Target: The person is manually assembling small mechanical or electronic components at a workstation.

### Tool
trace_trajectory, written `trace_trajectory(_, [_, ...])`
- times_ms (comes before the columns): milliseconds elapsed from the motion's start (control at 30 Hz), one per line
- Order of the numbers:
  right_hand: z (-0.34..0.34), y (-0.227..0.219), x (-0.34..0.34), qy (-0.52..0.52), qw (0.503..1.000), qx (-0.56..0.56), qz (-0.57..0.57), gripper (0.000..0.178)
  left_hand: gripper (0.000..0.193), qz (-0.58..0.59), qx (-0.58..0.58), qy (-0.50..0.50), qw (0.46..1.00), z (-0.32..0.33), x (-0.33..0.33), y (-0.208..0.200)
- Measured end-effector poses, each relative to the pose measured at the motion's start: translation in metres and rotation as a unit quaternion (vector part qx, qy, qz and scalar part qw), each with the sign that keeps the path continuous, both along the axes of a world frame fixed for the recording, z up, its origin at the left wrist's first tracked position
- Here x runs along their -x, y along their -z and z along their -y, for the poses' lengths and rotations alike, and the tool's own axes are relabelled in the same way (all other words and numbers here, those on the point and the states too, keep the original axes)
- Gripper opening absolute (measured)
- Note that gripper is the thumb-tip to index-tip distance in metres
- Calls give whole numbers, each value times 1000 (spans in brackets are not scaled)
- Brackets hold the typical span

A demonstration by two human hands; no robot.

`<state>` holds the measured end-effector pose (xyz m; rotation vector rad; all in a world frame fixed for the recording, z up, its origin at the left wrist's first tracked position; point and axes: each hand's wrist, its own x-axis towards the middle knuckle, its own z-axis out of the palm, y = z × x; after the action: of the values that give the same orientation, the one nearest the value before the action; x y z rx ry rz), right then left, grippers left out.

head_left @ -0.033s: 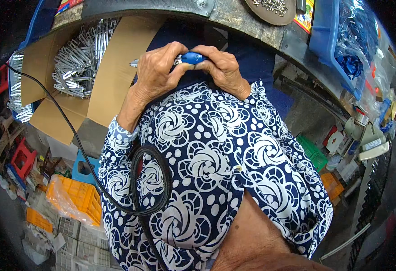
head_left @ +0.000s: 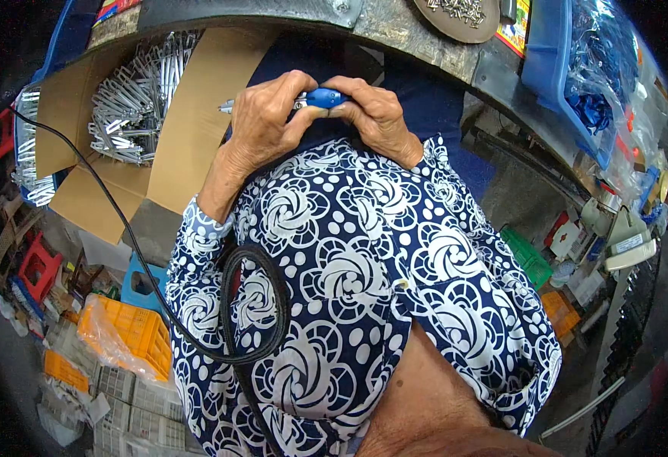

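Both of my hands meet in front of my chest around a small silver metal piece with a rounded blue plastic cover. My left hand closes over its metal part, and a narrow silver end sticks out past the knuckles on the left. The right end of the blue part is pinched between thumb and fingers of my right hand. Much of the piece is hidden inside my fingers. To the left, an open cardboard box holds a heap of slim silver metal pieces.
Ahead runs a dark workbench edge, carrying a brown dish of small metal pins. A blue plastic bin at the right holds blue parts and clear plastic bags. A black cable crosses on my left. Orange crates stand lower left.
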<state>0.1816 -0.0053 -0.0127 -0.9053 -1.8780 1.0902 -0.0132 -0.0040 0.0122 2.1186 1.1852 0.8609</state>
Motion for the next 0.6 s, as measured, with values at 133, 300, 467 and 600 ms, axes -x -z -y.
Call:
trace_trajectory(133, [0,5,1,0,1000,-29,-8,27,20,6,-11,0,1000,1,0,5])
trace_trajectory(300, [4,6,2,13,999,-33,-3,28,19,12,-10,-9,1000,4,-2,8])
trace_trajectory(467, [5,6,2,15,999,-31,-4,28,19,17,-16,-11,1000,4,-3,9])
trace_trajectory(600, [2,5,1,4,1000,-29,-4,29,19,17,-18,-9,1000,2,-2,8])
